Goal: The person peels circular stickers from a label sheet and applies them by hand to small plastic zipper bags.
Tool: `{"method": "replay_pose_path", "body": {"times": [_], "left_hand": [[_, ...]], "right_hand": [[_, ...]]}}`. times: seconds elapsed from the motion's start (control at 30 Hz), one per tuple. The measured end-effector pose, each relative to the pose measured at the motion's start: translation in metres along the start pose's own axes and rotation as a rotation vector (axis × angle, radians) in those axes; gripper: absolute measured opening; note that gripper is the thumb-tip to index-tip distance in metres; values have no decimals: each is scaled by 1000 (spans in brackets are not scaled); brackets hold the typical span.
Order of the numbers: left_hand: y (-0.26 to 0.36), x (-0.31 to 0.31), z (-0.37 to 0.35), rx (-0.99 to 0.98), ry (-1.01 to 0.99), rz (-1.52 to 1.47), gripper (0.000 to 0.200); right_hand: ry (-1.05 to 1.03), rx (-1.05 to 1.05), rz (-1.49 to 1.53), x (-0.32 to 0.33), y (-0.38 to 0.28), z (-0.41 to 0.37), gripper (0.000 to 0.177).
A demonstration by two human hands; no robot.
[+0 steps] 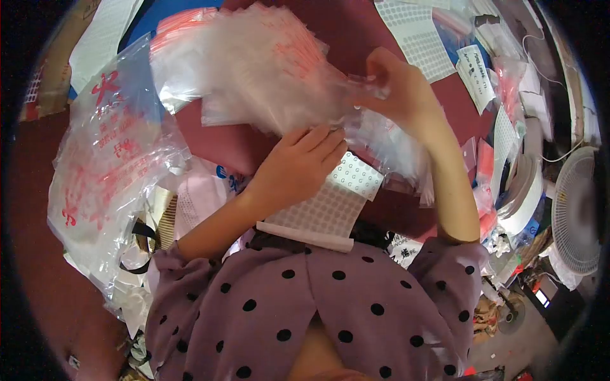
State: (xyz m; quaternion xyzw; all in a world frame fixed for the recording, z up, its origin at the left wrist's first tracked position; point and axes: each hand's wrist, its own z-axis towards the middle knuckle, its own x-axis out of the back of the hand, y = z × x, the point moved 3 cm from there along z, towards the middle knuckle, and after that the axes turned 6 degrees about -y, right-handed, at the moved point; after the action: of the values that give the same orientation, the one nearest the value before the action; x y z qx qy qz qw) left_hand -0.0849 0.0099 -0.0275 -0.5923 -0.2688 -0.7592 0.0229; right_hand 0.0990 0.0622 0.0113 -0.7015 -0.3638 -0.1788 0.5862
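Observation:
A blurred pile of clear zip-lock bags (248, 70) with red-orange strips along their edges lies at the top middle. At its right edge, my right hand (403, 95) pinches clear plastic of a bag between thumb and fingers. My left hand (295, 162) is closed, fingers together and bent at the pile's lower edge, on what looks like a clear bag; its thumb is hidden. Beneath that hand lies a sheet of small round stickers (321, 209), with a white part printed with G marks (357, 174). More clear bags (397, 149) lie below my right wrist.
On the left spreads a large clear plastic bag (114, 159) with red print. Another dotted sticker sheet (413, 38) and a handwritten white label (475, 76) lie at the upper right. A fan (575, 213) stands at the far right, near cords and piled packaging.

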Motion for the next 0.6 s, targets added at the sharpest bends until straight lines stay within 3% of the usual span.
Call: {"method": "replay_pose_path", "body": {"times": [0.07,0.17,0.2,0.27,0.37,0.43,0.5,0.6], "left_hand": [[0,-1,-1,0,2,7,39],[1,0,0,6,7,29,38],[2,0,0,25,24,46,37],[2,1,0,46,35,66,37],[2,1,-1,18,27,84,36],[3,0,-3,16,74,96,35],[3,1,-5,39,101,118,34],[3,1,-6,34,114,154,33]], "right_hand": [[215,59,-555,5,5,-9,43],[194,-33,-686,11,8,-15,34],[194,-30,-688,12,4,-15,34],[33,-3,-247,3,-7,-10,31],[-85,112,-138,-23,-12,7,28],[-30,122,-208,-24,-18,5,26],[144,30,-630,-12,-19,3,27],[102,222,-445,-15,-14,1,27]]}}
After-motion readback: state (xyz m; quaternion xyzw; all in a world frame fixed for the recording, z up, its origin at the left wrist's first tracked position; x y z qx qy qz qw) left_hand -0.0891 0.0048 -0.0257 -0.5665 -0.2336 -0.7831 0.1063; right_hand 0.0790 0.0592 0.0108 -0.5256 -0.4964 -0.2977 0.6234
